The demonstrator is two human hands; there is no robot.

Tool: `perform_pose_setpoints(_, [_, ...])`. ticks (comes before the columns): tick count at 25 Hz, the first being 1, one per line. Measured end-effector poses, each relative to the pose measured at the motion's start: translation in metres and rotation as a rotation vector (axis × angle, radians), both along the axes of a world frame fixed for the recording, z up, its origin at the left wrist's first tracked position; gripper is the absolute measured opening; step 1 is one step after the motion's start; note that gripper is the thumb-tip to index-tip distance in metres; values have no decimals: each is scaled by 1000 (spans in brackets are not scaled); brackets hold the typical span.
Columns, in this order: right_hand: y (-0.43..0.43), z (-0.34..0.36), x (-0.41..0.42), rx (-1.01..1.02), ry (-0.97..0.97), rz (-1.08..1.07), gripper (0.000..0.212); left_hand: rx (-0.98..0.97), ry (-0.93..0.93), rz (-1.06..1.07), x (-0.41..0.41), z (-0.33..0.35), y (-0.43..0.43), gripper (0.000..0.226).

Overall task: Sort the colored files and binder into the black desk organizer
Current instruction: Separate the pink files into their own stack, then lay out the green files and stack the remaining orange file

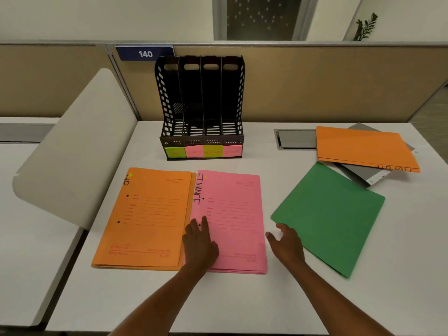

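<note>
A black desk organizer (pixel 201 139) with four empty slots stands at the back of the white desk, with coloured sticky labels along its front. An orange file (pixel 145 219) marked HR lies at the front left. Beside it lies a pink file (pixel 235 214) marked FINANCE. My left hand (pixel 200 243) rests flat on the pink file's left edge, fingers spread. My right hand (pixel 286 243) hovers open between the pink file and a green file (pixel 332 214). A second orange file (pixel 363 146) lies on a grey binder (pixel 363 177) at the back right.
A curved white divider panel (pixel 72 151) rises at the desk's left edge. A metal cable hatch (pixel 295 139) is set into the desk right of the organizer. A beige partition wall (pixel 315 81) with a "140" sign (pixel 145 53) stands behind.
</note>
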State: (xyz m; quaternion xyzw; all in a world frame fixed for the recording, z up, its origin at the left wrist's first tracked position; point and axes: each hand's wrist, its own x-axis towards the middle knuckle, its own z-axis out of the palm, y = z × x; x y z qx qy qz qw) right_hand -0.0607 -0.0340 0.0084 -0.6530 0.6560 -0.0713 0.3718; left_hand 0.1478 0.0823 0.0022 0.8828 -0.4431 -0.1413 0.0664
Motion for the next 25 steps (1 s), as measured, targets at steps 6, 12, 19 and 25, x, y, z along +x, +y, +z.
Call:
perform_pose_setpoints(6, [-25, 12, -81, -106, 90, -222, 55, 68, 186, -357, -78, 0, -53, 84])
perform_pose_setpoints(12, [-41, 8, -160, 40, 48, -497, 69, 136, 179, -637, -147, -6, -89, 88])
perform_pose_setpoints(19, [-57, -4, -190, 466, -712, -858, 17, 267, 185, -708, -183, -15, -102, 95])
perform_pose_setpoints(25, [-65, 27, -171, 498, -793, -637, 18, 34, -10, -751, -192, 37, -123, 106])
